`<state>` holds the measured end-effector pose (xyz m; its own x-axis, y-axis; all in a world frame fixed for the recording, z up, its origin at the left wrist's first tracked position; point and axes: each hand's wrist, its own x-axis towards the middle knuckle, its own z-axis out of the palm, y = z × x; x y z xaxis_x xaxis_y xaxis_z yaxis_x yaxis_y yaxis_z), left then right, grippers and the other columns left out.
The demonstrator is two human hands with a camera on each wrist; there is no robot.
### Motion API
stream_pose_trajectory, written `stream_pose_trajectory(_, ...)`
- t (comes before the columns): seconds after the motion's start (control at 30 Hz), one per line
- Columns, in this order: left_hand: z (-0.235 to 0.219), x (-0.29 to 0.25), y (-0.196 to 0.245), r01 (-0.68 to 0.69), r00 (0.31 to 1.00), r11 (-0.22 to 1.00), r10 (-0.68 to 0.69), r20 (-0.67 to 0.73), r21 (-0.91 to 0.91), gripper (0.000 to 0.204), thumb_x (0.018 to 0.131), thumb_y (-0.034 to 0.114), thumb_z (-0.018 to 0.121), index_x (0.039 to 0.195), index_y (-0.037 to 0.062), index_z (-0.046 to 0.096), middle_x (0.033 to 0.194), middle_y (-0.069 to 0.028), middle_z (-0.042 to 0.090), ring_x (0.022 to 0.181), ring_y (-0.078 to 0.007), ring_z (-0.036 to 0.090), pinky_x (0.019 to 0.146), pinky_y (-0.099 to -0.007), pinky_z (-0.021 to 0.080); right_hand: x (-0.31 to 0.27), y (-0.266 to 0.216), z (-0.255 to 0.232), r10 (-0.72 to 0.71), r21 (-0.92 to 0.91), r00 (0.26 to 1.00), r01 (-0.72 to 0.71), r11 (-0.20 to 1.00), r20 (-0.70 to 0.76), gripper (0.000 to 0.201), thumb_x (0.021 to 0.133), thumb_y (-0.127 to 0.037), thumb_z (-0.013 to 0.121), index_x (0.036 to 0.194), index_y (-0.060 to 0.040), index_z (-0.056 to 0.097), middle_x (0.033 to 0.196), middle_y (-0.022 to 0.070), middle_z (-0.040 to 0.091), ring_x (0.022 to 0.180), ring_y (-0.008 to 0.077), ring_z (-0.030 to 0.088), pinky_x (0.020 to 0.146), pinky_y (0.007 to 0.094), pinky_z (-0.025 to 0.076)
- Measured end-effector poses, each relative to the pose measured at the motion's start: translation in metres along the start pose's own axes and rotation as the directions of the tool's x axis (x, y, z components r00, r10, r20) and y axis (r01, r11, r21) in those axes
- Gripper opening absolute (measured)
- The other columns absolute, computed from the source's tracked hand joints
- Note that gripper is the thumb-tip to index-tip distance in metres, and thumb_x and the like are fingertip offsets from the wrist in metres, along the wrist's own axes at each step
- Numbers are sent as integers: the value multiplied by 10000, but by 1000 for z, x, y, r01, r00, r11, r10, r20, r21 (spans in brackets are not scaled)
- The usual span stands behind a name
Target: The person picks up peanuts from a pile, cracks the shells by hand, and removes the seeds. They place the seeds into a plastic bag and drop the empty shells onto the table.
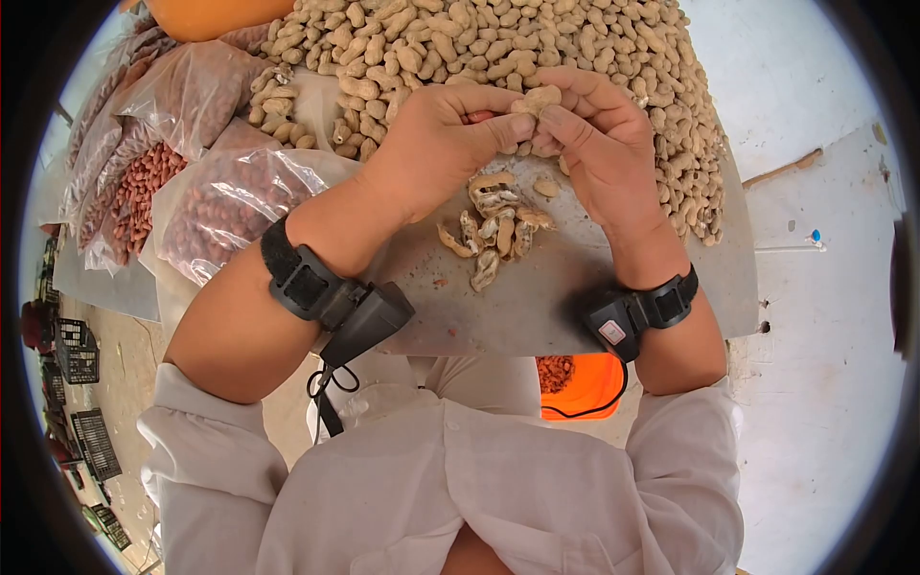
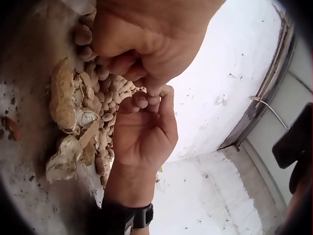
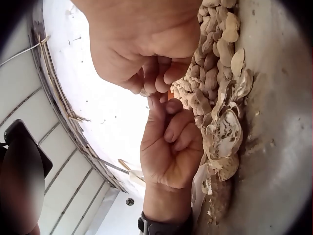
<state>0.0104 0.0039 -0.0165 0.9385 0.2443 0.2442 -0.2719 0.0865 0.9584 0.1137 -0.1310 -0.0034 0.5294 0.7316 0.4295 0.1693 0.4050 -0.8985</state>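
Note:
Held between both hands over the table is an unshelled peanut. My left hand pinches it with thumb and forefinger from one side. A reddish peanut kernel shows against that hand's curled fingers. From the other side my right hand grips the same peanut, thumb tip close to the left thumb. In the right wrist view the right hand covers most of it, above the left hand. Below the hands lies a small heap of broken peanut shells.
A large pile of unshelled peanuts spreads beyond the hands. Clear plastic bags of red kernels stand at the left, near an orange rounded object. An orange container with reddish bits sits below the metal tabletop.

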Motion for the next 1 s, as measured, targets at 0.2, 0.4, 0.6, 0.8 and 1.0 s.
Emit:
stream_pose_trajectory(0.2,-2,-1,0,-69,997,987,74,-29,146,230,849,133,637,1049,19,629,728,39,557,540,-13,387,456,-164,294,0,-2,-3,22,-139,999,-25,990,-25,190,825,-81,643,990,15,633,811,33,634,657,68,545,595,197,459)
stream_pose_trajectory(0.4,-7,-1,-4,-213,975,876,218,38,432,176,853,105,619,991,-4,623,737,35,561,666,-27,466,592,-174,394,0,-6,3,127,-48,992,-128,991,-23,153,840,-94,626,943,20,631,794,48,642,666,93,597,605,216,496)
stream_pose_trajectory(0.6,-6,-3,-3,-262,962,837,264,65,481,151,806,147,645,889,21,648,705,-51,576,674,-154,516,626,-282,436,0,-4,-1,97,-79,990,-89,993,99,107,865,-93,587,883,12,594,763,58,637,660,96,596,597,217,493)
stream_pose_trajectory(0.8,-1,-6,4,-275,952,794,302,40,542,123,775,163,650,800,43,655,660,-81,575,667,-231,523,622,-336,441,-3,-2,5,55,-64,996,-51,997,75,95,871,-84,571,888,9,581,738,47,622,639,84,573,576,210,476)
stream_pose_trajectory(1.0,-1,-8,9,-291,952,754,292,97,589,105,836,109,601,855,6,614,731,-37,583,702,-124,512,640,-260,438,-4,-1,6,38,-61,997,-35,998,64,88,868,-78,569,891,7,577,730,37,613,635,72,560,572,203,469)
